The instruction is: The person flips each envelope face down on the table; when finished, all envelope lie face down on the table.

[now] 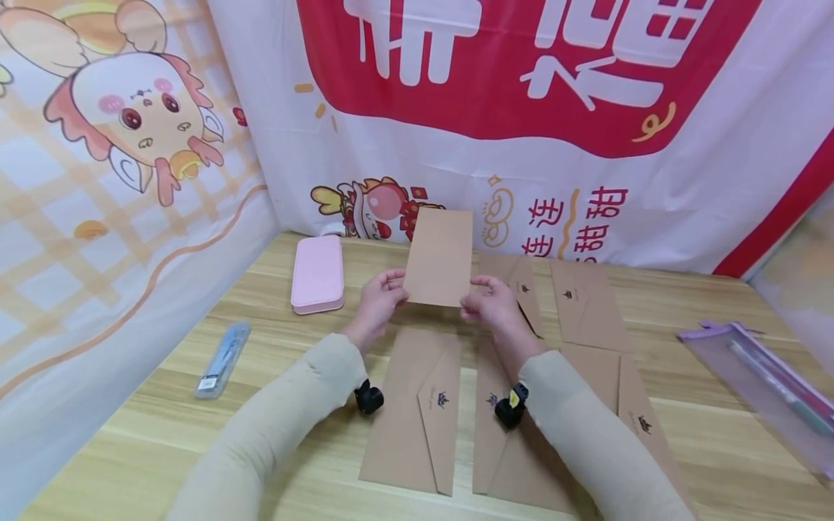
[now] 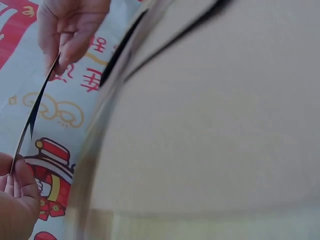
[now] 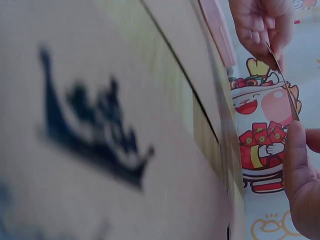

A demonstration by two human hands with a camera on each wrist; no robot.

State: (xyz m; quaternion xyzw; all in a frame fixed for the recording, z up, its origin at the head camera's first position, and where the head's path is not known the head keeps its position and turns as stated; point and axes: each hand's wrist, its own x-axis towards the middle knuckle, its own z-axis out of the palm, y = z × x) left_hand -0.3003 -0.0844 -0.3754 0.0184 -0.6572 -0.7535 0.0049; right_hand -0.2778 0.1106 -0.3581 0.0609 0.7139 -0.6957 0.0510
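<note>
Raised above the table, a plain brown paper envelope point(image 1: 440, 253) is held by both hands near its lower corners. My left hand point(image 1: 380, 304) pinches its left side between thumb and fingers, and my right hand point(image 1: 491, 304) pinches the right side. In the left wrist view, the envelope point(image 2: 34, 112) appears edge-on between the two hands, with a dark gap along it. The right wrist view also shows it as a thin edge. Below the hands lies another brown envelope point(image 1: 404, 412) with a pointed flap and a small dark crown print.
More crown-printed envelopes lie under and beyond the right arm, including one at the back point(image 1: 589, 300). A pink case point(image 1: 318, 273) and a clear slim case with blue contents point(image 1: 224, 358) are on the left. At right lies a purple zip pouch point(image 1: 749, 376). Printed cloth hangs behind the table.
</note>
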